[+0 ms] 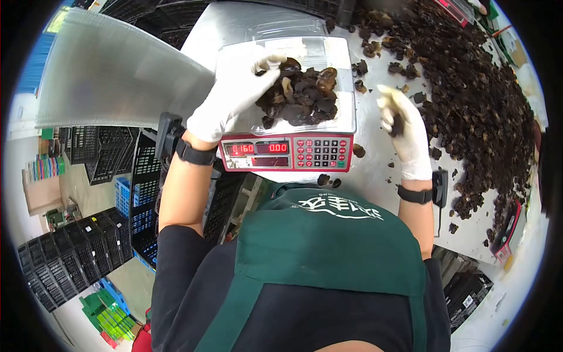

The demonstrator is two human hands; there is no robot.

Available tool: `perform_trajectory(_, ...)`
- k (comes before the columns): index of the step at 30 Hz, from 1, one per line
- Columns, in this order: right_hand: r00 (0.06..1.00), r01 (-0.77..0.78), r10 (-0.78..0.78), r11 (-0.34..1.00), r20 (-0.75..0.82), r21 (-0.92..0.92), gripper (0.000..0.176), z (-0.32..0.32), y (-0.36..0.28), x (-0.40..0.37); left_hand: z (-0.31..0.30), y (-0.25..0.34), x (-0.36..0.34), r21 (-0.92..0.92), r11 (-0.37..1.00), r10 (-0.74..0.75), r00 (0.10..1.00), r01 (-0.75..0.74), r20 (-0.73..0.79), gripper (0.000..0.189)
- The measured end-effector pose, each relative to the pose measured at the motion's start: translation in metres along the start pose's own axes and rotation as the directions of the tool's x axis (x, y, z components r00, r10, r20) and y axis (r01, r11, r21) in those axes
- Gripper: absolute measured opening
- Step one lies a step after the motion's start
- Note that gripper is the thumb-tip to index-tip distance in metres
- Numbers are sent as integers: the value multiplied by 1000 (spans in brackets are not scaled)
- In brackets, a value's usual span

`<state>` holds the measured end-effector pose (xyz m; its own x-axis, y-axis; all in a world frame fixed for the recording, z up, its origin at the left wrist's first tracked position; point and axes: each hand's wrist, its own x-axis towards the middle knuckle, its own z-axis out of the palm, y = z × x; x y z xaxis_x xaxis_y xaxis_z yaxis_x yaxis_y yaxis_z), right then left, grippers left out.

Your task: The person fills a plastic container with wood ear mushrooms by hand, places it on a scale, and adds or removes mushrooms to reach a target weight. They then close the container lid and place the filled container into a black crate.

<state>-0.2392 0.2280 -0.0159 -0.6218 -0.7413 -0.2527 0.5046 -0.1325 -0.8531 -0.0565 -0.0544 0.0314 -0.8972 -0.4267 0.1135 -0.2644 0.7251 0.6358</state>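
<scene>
A scale (pixel 346 126) with a red front panel stands on the metal table, its display reading 0.160. Dark brown mushroom-like pieces (pixel 305 97) lie heaped in a clear tray (pixel 252 120) on its pan. My left hand (pixel 243 85), in a white glove, is at the left side of that heap, thumb and fingers curved and apart; nothing shows between them. Right of the scale, above the table, my right hand (pixel 404 126), also gloved, has its fingers curled around a dark piece (pixel 398 125).
A large spread of dark pieces (pixel 469 105) covers the table's right side, with a few loose ones near the scale. A translucent sheet (pixel 123 70) stands at the left. Black crates (pixel 76 252) are stacked on the floor at left. Part of another scale (pixel 454 12) shows at upper right.
</scene>
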Motion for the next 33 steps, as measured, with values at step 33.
perform_trajectory(33, 697, 610, -513, 55, 502, -790, 32, 146, -17, 40, 73, 20, -125, 156, 974, 19, 631, 162, -776, 25)
